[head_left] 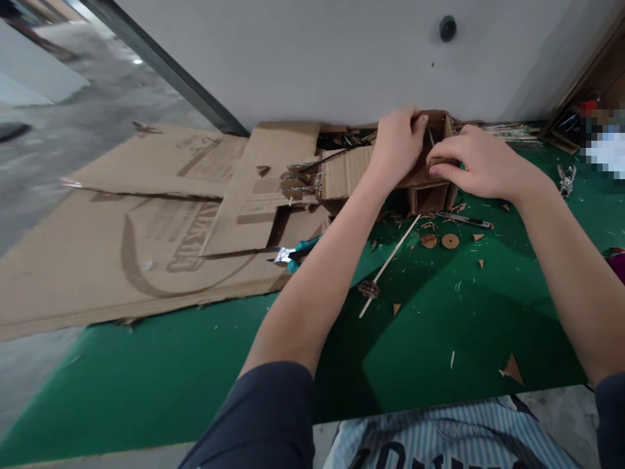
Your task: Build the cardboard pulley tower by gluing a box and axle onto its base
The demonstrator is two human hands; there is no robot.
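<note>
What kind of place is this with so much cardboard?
Probably a craft workshop or making corner: teal-handled pliers and a utility knife lie out, and cardboard scraps dot the green table.

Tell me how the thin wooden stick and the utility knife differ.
The stick is pale; the knife is grey and dark. The stick looks longer than the knife. The stick slants toward the person, while the knife lies nearly sideways. The stick carries a brown piece; the knife carries none. Both are narrow and straight, near the cardboard box.
</note>
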